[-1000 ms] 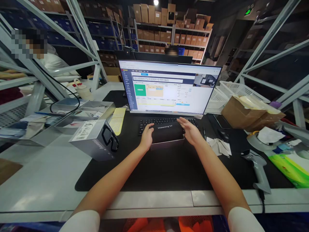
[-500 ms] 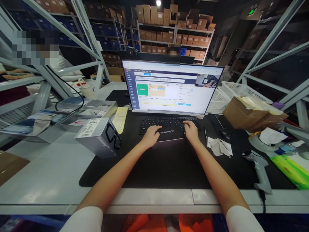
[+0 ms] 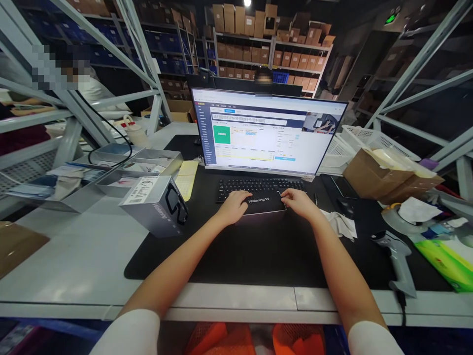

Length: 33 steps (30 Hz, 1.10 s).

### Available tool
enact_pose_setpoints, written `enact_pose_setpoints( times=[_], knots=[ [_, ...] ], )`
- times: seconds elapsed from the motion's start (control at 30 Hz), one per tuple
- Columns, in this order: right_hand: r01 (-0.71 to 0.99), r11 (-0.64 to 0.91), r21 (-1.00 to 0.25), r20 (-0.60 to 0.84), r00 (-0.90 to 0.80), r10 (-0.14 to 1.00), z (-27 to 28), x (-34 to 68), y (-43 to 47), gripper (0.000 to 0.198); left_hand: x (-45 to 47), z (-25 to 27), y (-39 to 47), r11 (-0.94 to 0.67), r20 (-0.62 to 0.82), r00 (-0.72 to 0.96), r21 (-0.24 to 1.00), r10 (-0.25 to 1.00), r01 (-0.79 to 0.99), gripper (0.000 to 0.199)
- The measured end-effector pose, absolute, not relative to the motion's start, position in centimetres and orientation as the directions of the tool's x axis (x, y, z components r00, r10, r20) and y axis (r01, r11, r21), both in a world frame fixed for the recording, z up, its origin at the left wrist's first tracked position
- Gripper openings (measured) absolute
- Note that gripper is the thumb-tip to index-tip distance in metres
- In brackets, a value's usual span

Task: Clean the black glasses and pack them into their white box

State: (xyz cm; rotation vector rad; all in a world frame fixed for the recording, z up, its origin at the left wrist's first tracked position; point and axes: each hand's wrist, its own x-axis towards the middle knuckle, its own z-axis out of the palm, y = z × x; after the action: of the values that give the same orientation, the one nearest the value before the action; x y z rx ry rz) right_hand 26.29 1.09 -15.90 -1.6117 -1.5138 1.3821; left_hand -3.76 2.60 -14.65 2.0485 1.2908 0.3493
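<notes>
In front of the keyboard [image 3: 244, 186] lies a flat black box [image 3: 260, 202] with white "Wakening" lettering on its top. My left hand [image 3: 235, 206] grips the box at its left end, fingers over the top. At the right end, my right hand [image 3: 297, 203] pinches the corner between thumb and fingers. A taller grey carton [image 3: 157, 212] with the same lettering and a goggle-like picture stands to the left of my left forearm. The lit monitor [image 3: 266, 133] is behind the keyboard.
On the right lie a barcode scanner [image 3: 397, 259], a crumpled cloth [image 3: 342, 225], a mouse [image 3: 345, 206], a green packet [image 3: 449, 261] and a brown carton [image 3: 377, 172]. On the left are grey trays [image 3: 118, 175] and yellow paper [image 3: 186, 177]. A co-worker sits far left.
My right hand has turned and shifted right, now pinching the box's right corner instead of lying over its end. The left hand keeps its hold. The view has shifted slightly.
</notes>
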Motion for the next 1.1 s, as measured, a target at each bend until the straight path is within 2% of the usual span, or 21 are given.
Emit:
enact_pose_setpoints(
  times=[0.1,0.17,0.27,0.37,0.47,0.6,0.67,0.7,0.77,0.8,0.83,0.87,0.93,1.0,1.03,1.1],
  knots=[
    [0.402,-0.242,-0.883,-0.3,-0.088,0.95,-17.1,26.4,1.3,0.015,-3.6,-13.9,2.6,-0.318,-0.149,0.54,0.668,0.829,0.673,0.04],
    [0.377,-0.243,-0.894,-0.288,-0.068,0.955,-17.9,26.4,1.3,0.016,-3.6,-13.3,2.7,-0.331,-0.213,0.589,0.658,0.779,0.676,0.038],
    [0.404,-0.151,-0.902,-0.174,-0.022,0.984,-18.7,25.3,1.1,0.024,-3.6,-12.5,2.8,-0.337,-0.312,0.624,0.628,0.717,0.702,0.039],
    [0.537,0.038,-0.843,-0.054,-0.155,0.986,-18.6,22.9,0.8,0.042,-3.6,-12.2,2.6,-0.365,-0.338,0.647,0.61,0.684,0.704,0.042],
    [0.687,0.124,-0.716,-0.155,-0.33,0.931,-17.5,20.5,0.5,0.057,-3.2,-12.1,2.1,-0.352,-0.345,0.647,0.621,0.68,0.7,0.043],
    [0.827,0.185,-0.531,-0.339,-0.407,0.848,-15.6,19.4,1.0,0.086,-3.6,-10.8,0.5,-0.403,-0.299,0.635,0.566,0.713,0.719,0.045],
    [0.815,0.298,-0.496,-0.365,-0.508,0.78,-14.9,19.1,1.7,0.102,-5.3,-8.9,-1.0,-0.502,-0.165,0.66,0.524,0.733,0.688,0.039],
    [0.795,0.352,-0.493,-0.366,-0.557,0.746,-14.6,19.0,2.0,0.107,-6.6,-7.8,-1.8,-0.564,-0.022,0.654,0.485,0.756,0.668,0.035],
    [0.759,0.419,-0.498,-0.356,-0.619,0.7,-14.2,18.7,2.7,0.109,-9.8,-5.7,-3.5,-0.641,0.372,0.528,0.34,0.763,0.688,0.025],
    [0.75,0.436,-0.497,-0.344,-0.631,0.695,-14.1,18.6,3.0,0.108,-11.5,-5.0,-4.3,-0.609,0.556,0.399,0.263,0.729,0.748,0.025],
    [0.746,0.447,-0.493,-0.326,-0.635,0.7,-14.1,18.4,3.2,0.106,-13.1,-4.5,-5.0,-0.498,0.676,0.233,0.226,0.699,0.837,0.03],
    [0.743,0.458,-0.488,-0.304,-0.637,0.709,-14.1,18.4,3.3,0.104,-14.6,-4.3,-5.5,-0.354,0.731,0.062,0.253,0.68,0.9,0.042],
    [0.736,0.483,-0.475,-0.244,-0.637,0.731,-14.4,18.3,3.1,0.101,-16.7,-4.7,-6.0,-0.046,0.636,-0.239,0.398,0.734,0.916,0.086],
    [0.727,0.512,-0.458,-0.174,-0.638,0.75,-14.6,18.5,2.4,0.096,-17.9,-5.6,-5.7,0.201,0.39,-0.436,0.515,0.811,0.833,0.122],
    [0.725,0.523,-0.448,-0.137,-0.634,0.761,-14.7,18.7,1.9,0.094,-18.2,-6.0,-5.3,0.279,0.289,-0.494,0.551,0.82,0.787,0.129],
    [0.729,0.529,-0.434,-0.053,-0.607,0.793,-14.9,19.2,0.6,0.091,-18.4,-6.2,-4.2,0.319,0.203,-0.562,0.65,0.802,0.69,0.132]
  ],
)
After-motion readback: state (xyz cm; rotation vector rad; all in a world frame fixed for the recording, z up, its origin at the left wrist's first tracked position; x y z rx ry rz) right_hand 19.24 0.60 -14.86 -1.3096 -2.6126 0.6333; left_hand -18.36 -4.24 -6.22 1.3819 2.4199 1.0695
